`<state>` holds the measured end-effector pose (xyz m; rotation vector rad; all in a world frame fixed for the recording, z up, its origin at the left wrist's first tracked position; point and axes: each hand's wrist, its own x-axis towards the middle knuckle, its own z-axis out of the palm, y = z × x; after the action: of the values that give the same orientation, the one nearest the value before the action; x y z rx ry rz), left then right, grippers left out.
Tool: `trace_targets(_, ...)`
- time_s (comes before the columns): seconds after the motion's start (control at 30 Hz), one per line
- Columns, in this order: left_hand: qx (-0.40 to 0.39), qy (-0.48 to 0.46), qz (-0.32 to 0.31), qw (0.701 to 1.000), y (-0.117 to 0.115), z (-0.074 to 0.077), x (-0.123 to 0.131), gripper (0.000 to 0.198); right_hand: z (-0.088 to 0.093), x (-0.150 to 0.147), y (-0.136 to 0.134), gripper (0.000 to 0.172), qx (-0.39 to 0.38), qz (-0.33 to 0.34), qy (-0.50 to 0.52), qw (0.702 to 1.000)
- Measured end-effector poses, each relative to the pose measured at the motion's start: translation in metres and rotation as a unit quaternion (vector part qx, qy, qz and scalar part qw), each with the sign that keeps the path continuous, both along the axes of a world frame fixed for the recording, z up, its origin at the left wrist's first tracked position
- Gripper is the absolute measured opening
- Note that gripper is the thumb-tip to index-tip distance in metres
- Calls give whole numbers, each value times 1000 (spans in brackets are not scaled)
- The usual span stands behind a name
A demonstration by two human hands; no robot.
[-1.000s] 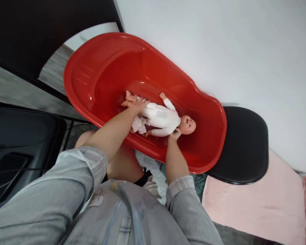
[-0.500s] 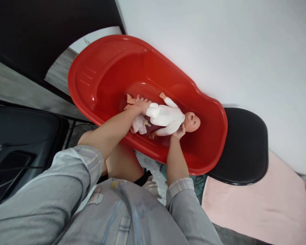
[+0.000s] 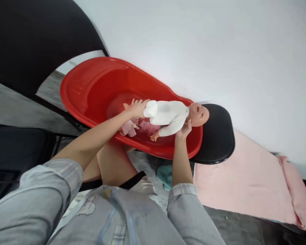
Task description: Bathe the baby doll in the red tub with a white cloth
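Note:
A baby doll [image 3: 167, 114] with a white cloth body lies face up across both my hands, raised over the red baby bathtub [image 3: 76, 98]. My left hand [image 3: 137, 108] is wrapped round its lower legs, and one foot pokes out past my fingers. At the other end my right hand [image 3: 185, 129] is closed under the neck and shoulder, its fingers partly hidden by the doll. The doll's near arm hangs down toward my right wrist. Below it in the tub lies a crumpled pink cloth item [image 3: 129, 128] with a pale tag.
A black chair seat [image 3: 218, 136] supports the tub's right end, and a black chair back [image 3: 40, 34] rises at upper left. Pink bedding [image 3: 242, 180] spreads at right. White wall [image 3: 206, 44] runs behind the tub. A dark seat [image 3: 17, 153] stands at left.
Both hands have lifted the doll up from the tub floor, so its head now overlaps the tub's right rim. The view has shifted, showing more of the bedding.

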<state>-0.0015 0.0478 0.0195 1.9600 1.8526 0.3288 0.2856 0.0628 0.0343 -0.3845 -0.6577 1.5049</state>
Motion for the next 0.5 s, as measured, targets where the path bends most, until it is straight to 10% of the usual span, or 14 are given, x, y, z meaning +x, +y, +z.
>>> trace_targets(0.27, 151, -22, -18, 988, -64, 73, 53, 108, 106, 35, -86, 64, 39, -139, -93, 985)
trace_targets(0.5, 214, -7, -76, 974, -157, 109, 115, 104, 151, 95, -184, 82, 78, -224, -124, 964)
